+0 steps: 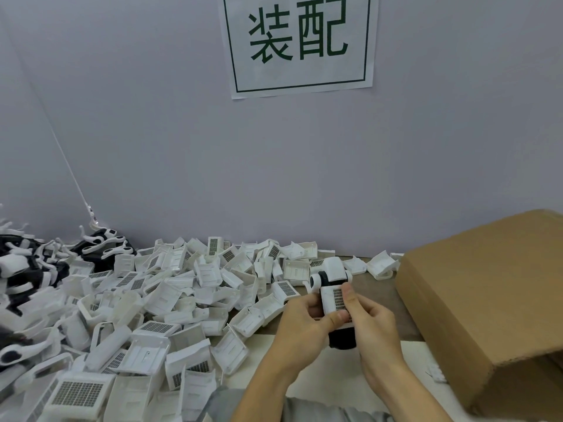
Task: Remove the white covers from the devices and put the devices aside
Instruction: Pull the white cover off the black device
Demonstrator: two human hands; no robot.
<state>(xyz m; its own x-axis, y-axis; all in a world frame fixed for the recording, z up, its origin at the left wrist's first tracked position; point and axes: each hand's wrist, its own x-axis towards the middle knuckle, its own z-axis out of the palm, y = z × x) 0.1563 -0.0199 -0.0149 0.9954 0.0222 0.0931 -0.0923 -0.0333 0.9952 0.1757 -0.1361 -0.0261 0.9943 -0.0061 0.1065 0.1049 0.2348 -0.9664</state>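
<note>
You're mid-removal: your left hand (300,321) and right hand (370,322) both grip one device (330,295) at lower centre of the frame, thumbs pressed on its white cover (332,300). Next, I judge, pry the cover free.

Cover pile (146,315) crowds left, cardboard box (487,300) blocks right; table strip (405,303) between.

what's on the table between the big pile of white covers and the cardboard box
In the head view, both hands hold a device there, over bare table.
</note>
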